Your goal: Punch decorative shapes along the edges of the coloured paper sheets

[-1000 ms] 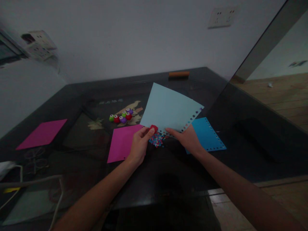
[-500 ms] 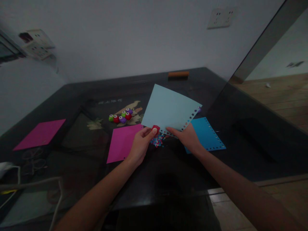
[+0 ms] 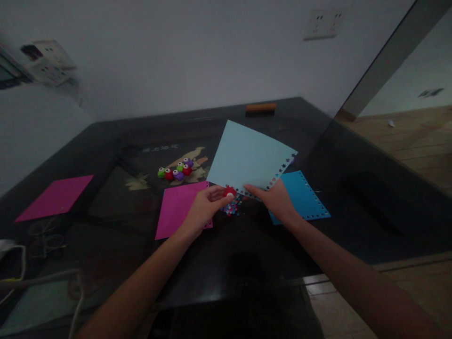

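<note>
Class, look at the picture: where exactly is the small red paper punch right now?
In the head view, the red paper punch is pinched in the left hand at the pale blue sheet's lower edge, above the confetti pile.

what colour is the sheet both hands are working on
Pale light blue sheet, with punched shapes along its near edge; the head view shows it, held by the right hand.

1. One camera is sitting on the person's head, looking forward and down across the dark counter toward the wall.
2. It is staying near, with both forearms reaching in from below.
</note>
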Demonstrator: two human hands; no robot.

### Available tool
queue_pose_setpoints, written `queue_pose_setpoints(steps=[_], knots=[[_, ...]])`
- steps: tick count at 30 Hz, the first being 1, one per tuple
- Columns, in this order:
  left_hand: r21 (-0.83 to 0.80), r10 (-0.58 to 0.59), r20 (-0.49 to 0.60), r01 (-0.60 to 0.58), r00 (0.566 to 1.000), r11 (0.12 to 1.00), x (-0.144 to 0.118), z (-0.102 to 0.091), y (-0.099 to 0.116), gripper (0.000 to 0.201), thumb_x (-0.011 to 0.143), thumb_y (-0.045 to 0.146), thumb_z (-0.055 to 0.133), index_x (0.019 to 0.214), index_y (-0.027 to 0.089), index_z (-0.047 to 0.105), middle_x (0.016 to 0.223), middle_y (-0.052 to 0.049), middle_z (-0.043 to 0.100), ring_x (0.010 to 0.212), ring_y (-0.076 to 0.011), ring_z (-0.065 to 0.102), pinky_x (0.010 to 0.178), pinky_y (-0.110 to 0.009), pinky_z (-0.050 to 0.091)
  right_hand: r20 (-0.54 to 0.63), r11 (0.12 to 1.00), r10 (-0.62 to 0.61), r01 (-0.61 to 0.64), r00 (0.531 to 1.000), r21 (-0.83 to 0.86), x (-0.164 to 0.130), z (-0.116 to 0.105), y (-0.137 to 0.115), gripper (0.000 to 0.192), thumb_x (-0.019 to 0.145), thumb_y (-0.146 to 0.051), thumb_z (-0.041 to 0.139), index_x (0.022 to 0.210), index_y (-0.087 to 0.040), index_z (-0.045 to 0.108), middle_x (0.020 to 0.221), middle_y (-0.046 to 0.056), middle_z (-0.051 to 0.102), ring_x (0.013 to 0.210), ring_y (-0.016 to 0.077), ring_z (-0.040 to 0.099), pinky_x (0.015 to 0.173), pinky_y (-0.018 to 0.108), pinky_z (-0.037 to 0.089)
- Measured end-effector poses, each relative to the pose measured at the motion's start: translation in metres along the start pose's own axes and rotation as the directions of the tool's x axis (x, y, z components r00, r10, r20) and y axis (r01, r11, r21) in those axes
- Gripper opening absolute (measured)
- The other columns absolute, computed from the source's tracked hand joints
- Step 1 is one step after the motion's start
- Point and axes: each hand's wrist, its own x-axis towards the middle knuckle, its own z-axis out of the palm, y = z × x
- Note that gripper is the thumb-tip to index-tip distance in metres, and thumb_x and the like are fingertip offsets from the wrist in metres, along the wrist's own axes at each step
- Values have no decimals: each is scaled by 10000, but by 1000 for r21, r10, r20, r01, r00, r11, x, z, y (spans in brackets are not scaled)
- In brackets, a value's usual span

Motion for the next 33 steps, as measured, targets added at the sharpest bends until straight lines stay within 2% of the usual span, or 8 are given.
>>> queue_pose_setpoints(steps=[5,11,15,22,27,33], knots=[[80,-26,53,22,998,997,2,-6,2,254,690,275,708,910,160,650,947,-72,712,896,-215,650,872,-387,454,-15,999,18,-18,1000,35,0,-1,-2,214,646,-301,714,837,-219,661,913,67,721,878,259,660,850,446,503],[181,34,94,-51,995,982,6,-10,-3,286,690,225,702,963,182,629,1012,-60,697,950,-216,643,855,-375,474,-1,999,37,-37,999,37,1,-3,-4,183,650,-288,705,808,-211,655,917,77,720,855,256,664,816,433,516],[218,26,123,-53,992,974,7,-8,-5,302,702,191,690,997,193,625,1031,-53,693,950,-213,645,859,-381,484,18,998,32,-33,999,53,1,-3,-5,125,667,-285,687,758,-210,646,879,68,724,813,244,670,807,422,520],[342,55,145,-102,988,934,8,-10,-5,368,712,154,683,1072,186,611,1131,-64,637,984,-197,624,892,-390,486,25,995,50,-52,998,80,1,-3,-5,165,664,-290,690,799,-202,653,905,70,720,845,245,665,804,414,522],[489,111,238,-218,965,845,6,-18,3,408,719,122,677,1113,204,607,1106,-54,620,1004,-193,598,871,-371,495,-31,999,27,-26,999,47,2,-3,0,215,652,-300,709,842,-209,669,933,66,714,906,252,650,863,433,497],[531,208,363,-385,908,754,7,-25,1,439,741,100,649,1155,227,576,1128,-52,586,1015,-186,572,826,-357,508,-13,1000,2,-2,1000,12,2,-3,2,244,665,-304,703,895,-226,677,970,59,708,946,252,639,898,441,475]])
